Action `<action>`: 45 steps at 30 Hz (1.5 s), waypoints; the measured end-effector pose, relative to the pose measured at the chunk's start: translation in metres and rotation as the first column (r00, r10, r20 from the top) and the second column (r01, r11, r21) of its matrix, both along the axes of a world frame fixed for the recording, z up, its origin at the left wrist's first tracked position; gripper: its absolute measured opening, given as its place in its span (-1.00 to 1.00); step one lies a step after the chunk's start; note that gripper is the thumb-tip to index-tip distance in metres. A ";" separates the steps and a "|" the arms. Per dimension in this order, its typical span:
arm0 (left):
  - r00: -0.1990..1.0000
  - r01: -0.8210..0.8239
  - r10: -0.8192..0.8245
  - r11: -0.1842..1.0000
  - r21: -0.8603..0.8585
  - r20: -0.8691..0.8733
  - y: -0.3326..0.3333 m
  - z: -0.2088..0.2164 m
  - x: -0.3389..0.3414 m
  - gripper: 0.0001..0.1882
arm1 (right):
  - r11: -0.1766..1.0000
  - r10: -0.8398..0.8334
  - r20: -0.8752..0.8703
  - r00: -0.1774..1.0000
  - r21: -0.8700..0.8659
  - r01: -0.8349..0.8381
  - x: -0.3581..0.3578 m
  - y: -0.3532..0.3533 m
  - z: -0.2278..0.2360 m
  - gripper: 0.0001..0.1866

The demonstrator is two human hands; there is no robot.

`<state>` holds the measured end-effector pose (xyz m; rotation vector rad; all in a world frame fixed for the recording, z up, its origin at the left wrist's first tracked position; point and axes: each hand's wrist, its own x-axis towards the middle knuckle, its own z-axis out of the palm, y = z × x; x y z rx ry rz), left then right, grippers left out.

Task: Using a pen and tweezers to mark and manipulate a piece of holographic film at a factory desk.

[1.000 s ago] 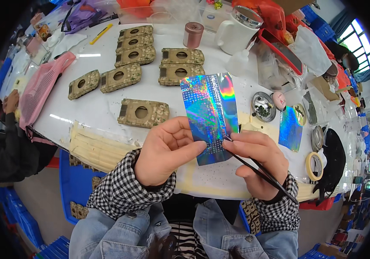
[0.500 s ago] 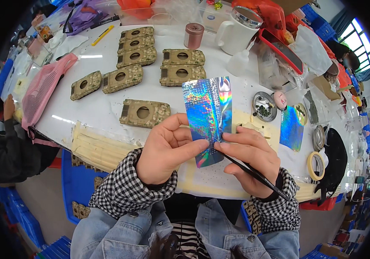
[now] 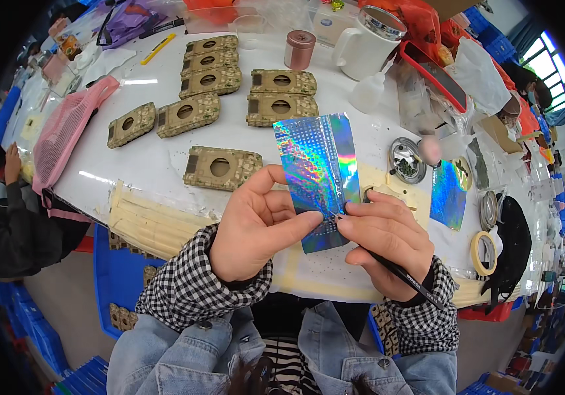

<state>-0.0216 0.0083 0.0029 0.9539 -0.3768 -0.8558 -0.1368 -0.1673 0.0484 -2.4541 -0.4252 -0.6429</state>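
Note:
My left hand (image 3: 253, 220) pinches a shiny blue holographic sticker sheet (image 3: 315, 171) by its left edge, thumb on top. The sheet is tilted up above the table and carries rows of small marks. In my right hand (image 3: 391, 234) is a pair of slim black tweezers (image 3: 397, 272), with the tips at the lower part of the sheet by my left thumb. My right fingers touch the sheet's right edge. Whether a sticker sits at the tips is too small to tell. Just beyond my left hand lies a camouflage toy tank hull (image 3: 222, 168) with a round hole.
Several more tank hulls (image 3: 282, 108) stand farther back. To the right are a dish of small dark parts (image 3: 406, 160), another holographic sheet (image 3: 449, 197), a tape roll (image 3: 483, 253) and a red-cased phone (image 3: 432, 76). A white mug (image 3: 368, 46) and a pink can (image 3: 300, 49) stand behind.
The sheet has tilted slightly, and its glare has shifted. The tweezers and my right hand have moved a little to the right. My left hand keeps its grip.

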 end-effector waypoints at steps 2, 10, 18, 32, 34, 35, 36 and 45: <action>1.000 -0.005 0.005 1.000 0.002 0.007 0.000 0.000 0.000 -0.55 | 1.000 0.003 -0.009 1.000 0.008 -0.003 0.000 0.000 -0.001 -0.59; 0.999 -0.027 0.027 1.000 0.004 0.043 0.000 -0.001 -0.001 -0.57 | 1.000 -0.004 -0.045 0.999 0.024 0.005 -0.001 0.002 0.000 -0.65; 0.999 -0.026 0.025 1.000 0.016 0.039 0.001 0.003 0.000 -0.57 | 0.999 -0.008 -0.042 0.999 0.053 0.010 -0.001 0.002 0.002 -0.59; 1.000 -0.019 0.018 1.000 0.004 0.024 0.000 0.003 -0.001 -0.58 | 0.999 -0.011 -0.050 0.999 0.052 0.013 0.000 0.002 0.002 -0.59; 0.999 -0.023 0.022 1.000 0.012 0.025 -0.001 0.004 -0.001 -0.58 | 0.998 -0.010 -0.051 0.999 0.057 0.013 0.000 0.002 0.001 -0.59; 0.999 -0.026 0.025 1.000 0.016 0.023 -0.001 0.006 -0.002 -0.58 | 0.998 -0.012 -0.048 0.999 0.057 0.014 0.000 0.003 0.001 -0.60; 0.999 -0.029 0.029 0.999 0.021 0.021 0.000 0.007 -0.002 -0.58 | 0.998 -0.012 -0.045 0.999 0.058 0.015 0.000 0.003 0.001 -0.60; 0.999 -0.032 0.031 0.999 0.008 0.025 0.000 0.004 -0.002 -0.55 | 0.997 -0.004 -0.049 0.999 0.075 0.008 0.000 0.003 -0.001 -0.61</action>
